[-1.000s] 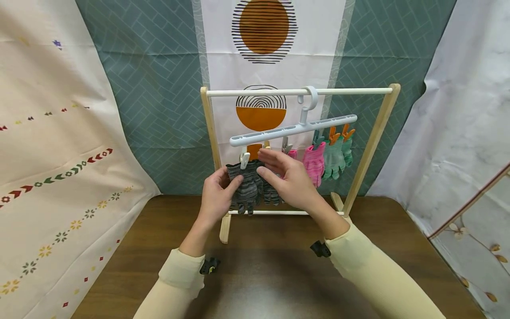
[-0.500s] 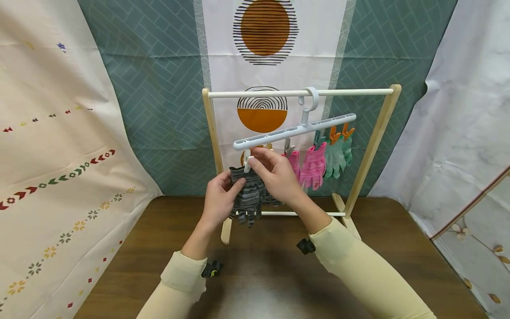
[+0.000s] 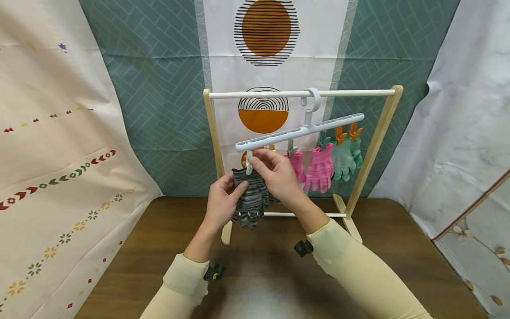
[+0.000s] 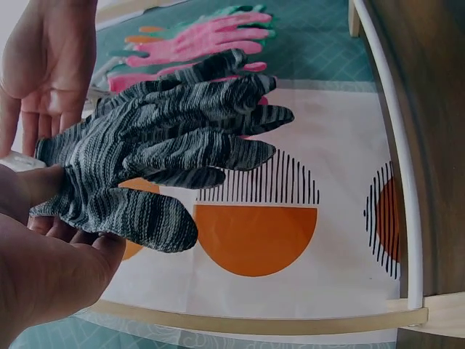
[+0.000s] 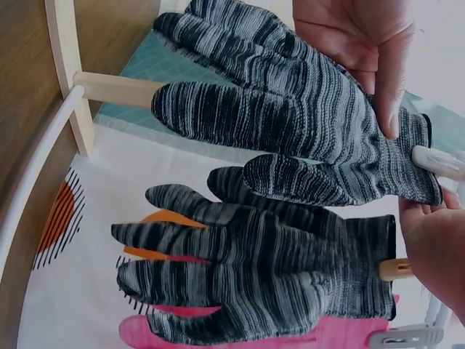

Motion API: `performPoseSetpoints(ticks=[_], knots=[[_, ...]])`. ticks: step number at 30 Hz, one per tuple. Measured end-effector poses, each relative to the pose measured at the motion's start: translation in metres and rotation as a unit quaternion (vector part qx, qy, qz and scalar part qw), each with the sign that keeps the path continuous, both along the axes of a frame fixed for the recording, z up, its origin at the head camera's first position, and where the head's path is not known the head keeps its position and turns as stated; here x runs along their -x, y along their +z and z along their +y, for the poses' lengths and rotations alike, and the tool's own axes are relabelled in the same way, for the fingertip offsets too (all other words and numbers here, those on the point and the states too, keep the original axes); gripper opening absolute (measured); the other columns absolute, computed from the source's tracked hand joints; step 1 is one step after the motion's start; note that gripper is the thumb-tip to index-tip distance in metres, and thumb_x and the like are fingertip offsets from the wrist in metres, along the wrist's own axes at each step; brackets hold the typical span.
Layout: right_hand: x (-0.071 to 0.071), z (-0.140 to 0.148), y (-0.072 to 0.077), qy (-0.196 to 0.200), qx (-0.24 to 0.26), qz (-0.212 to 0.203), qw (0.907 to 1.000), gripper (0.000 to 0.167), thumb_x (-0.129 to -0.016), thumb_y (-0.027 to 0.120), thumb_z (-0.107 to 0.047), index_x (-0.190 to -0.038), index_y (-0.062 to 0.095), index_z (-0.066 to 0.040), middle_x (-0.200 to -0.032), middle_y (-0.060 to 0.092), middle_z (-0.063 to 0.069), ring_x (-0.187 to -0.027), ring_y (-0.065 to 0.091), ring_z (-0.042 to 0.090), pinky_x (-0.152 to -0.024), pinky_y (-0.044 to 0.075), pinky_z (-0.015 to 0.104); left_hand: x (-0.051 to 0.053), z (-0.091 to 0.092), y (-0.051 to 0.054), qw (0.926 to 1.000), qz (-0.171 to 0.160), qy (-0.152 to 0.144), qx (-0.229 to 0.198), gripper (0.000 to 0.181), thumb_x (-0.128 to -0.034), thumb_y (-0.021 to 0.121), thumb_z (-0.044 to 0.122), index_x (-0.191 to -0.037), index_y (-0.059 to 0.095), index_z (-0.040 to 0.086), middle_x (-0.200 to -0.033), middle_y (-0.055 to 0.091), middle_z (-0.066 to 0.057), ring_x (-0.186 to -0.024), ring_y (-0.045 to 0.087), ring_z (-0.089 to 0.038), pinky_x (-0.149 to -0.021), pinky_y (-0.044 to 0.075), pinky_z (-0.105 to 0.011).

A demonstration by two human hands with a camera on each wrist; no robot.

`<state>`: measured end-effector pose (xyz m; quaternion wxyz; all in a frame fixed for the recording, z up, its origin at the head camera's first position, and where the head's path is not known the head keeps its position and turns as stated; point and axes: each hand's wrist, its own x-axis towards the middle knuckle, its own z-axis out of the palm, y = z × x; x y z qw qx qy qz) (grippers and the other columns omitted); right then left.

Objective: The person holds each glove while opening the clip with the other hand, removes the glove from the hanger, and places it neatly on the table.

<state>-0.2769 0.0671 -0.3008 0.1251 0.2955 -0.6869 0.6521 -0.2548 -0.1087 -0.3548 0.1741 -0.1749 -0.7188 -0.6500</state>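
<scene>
A dark grey striped glove (image 3: 251,195) hangs from a white clip (image 3: 249,163) at the left end of the pale hanger (image 3: 279,136). My left hand (image 3: 223,199) pinches the glove's cuff edge between thumb and fingers. My right hand (image 3: 279,175) has its thumb and fingers round the white clip. In the right wrist view, the clip (image 5: 438,163) sits on the cuff of the upper glove (image 5: 290,109), and a second grey glove (image 5: 269,276) hangs beside it from a tan clip (image 5: 395,269).
Pink gloves (image 3: 320,168) and green gloves (image 3: 343,158) hang from clips further right. The hanger hooks over the white rod (image 3: 358,93) of a wooden stand (image 3: 374,146), which stands on the brown table (image 3: 259,283) before a patterned cloth backdrop (image 3: 151,88).
My right hand moved left and down from beside the grey gloves and took hold of the white clip. The left hand, still on the cuff, shifted slightly right and down. The hanger swung a little.
</scene>
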Motion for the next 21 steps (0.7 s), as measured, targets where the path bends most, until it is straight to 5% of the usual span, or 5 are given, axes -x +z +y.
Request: performPoseSetpoints(ticks=[11,21], knots=[[0.0004,-0.0044,-0.0022,-0.030,0.030,-0.016,0.9990,0.032,-0.104,0.071,-0.014,-0.132,0.070,0.001,-0.123,0.073,0.011,-0.114,0.067,0.020,-0.106,0.052,0.035,0.0000,-0.0017,-0.0033,1.0000,0.000,0.002,-0.007,0.021,-0.1027,0.071,0.006,-0.121,0.070,-0.004,-0.109,0.077,-0.020,-0.092,0.074,-0.023,-0.076,0.060,-0.026],[0.0019,-0.0075,-0.0025,-0.031,0.045,-0.015,0.9984,0.030,-0.105,0.071,-0.015,-0.130,0.072,0.001,-0.117,0.074,0.012,-0.107,0.066,0.020,-0.096,0.054,0.028,-0.0023,-0.0061,-0.0072,0.9999,-0.004,0.004,0.009,0.019,-0.1029,0.071,0.007,-0.119,0.071,-0.003,-0.107,0.077,-0.019,-0.089,0.073,-0.021,-0.075,0.058,-0.025]])
